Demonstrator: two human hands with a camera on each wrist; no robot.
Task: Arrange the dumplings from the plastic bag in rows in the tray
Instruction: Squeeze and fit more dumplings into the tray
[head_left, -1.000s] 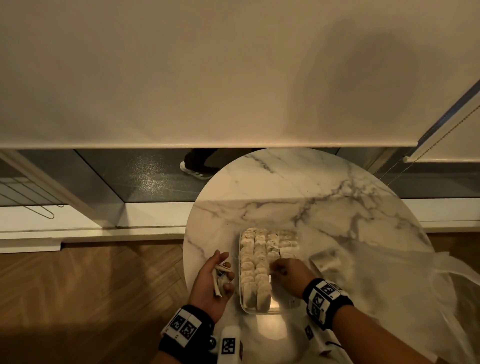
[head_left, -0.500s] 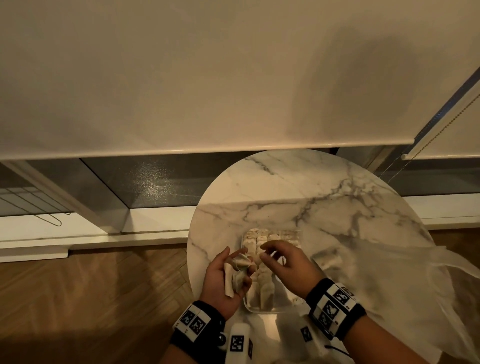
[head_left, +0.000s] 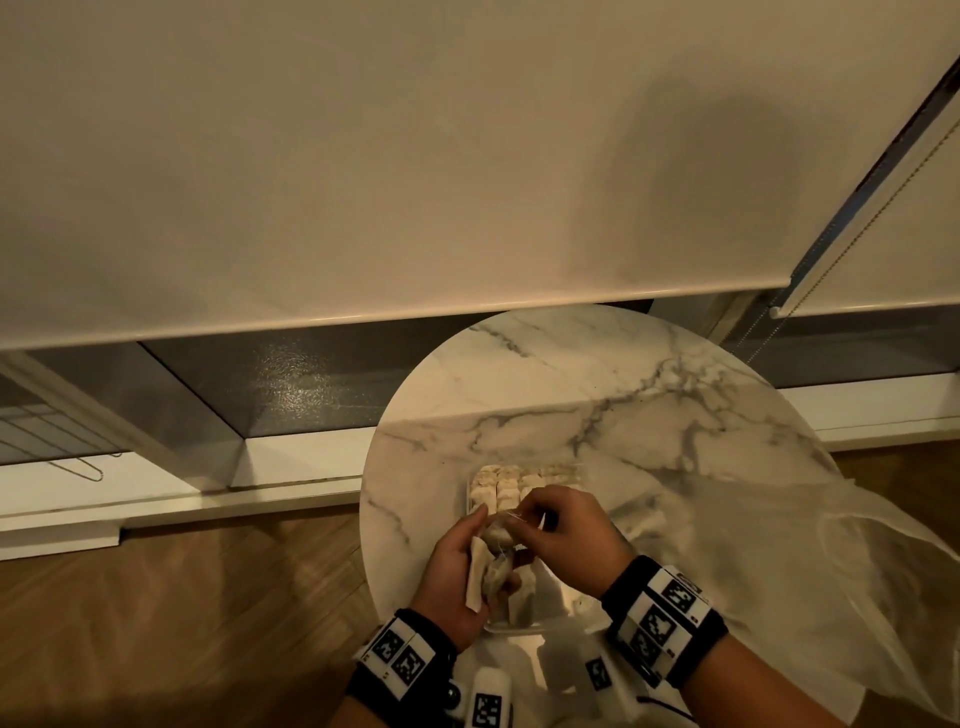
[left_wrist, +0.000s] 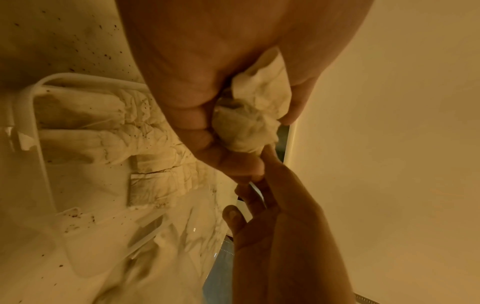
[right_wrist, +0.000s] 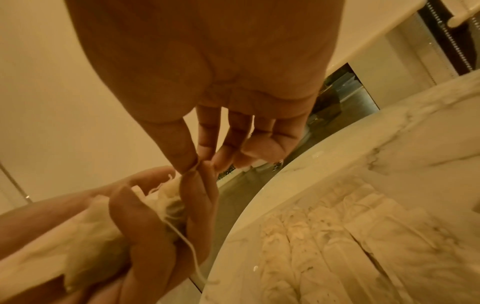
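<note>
- Up close, the left hand (head_left: 457, 571) has its grip curled tight round a few dumplings (left_wrist: 253, 121), held just above the near end of the tray (head_left: 519, 626).
- Thumb and forefinger of the right hand (head_left: 566, 535) pinch a thin thread (right_wrist: 187, 238) trailing from those dumplings.
- Rows of dumplings already fill the tray on the marble tabletop (head_left: 597, 395); the plastic bag (head_left: 779, 561) lies to its right.

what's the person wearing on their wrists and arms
Each wrist carries a black band with white panels printed with square black-and-white coded markers: one on the left wrist, one on the right wrist. Small white marker-tagged blocks hang below them. The forearms are bare with no sleeves, and the hands wear no gloves.
</note>
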